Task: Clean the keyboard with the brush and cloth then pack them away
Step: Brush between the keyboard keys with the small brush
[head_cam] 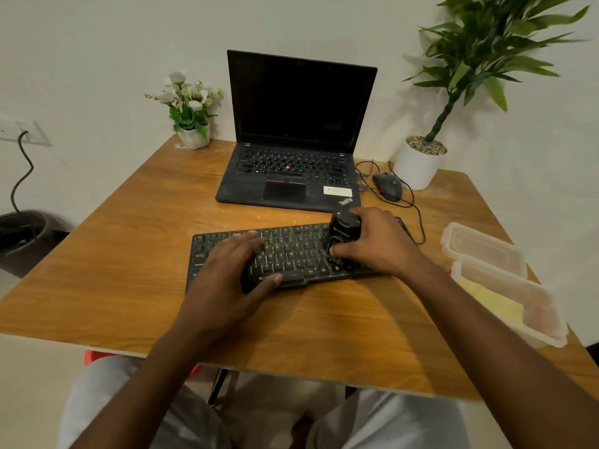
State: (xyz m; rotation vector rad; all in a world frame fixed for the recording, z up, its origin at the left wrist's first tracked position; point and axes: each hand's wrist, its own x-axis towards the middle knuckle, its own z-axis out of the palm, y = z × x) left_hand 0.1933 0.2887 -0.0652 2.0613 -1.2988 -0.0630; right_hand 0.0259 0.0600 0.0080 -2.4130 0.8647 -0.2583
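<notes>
Keyboard (pixel 291 251) laid w/ long axis 9-to-3 o'clock. Brush (pixel 343 233) gripped upright at 3 o'clock end by right hand (pixel 379 244). Left hand (pixel 227 270) rested flat on keys, fingers straight.

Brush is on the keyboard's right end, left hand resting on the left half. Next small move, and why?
Probably sweep the brush leftward along the key rows. The right hand grips it, lower end down on the right end of the keyboard, and the left hand rests on the left half, likely steadying it; the middle keys lie bare between them.
</notes>
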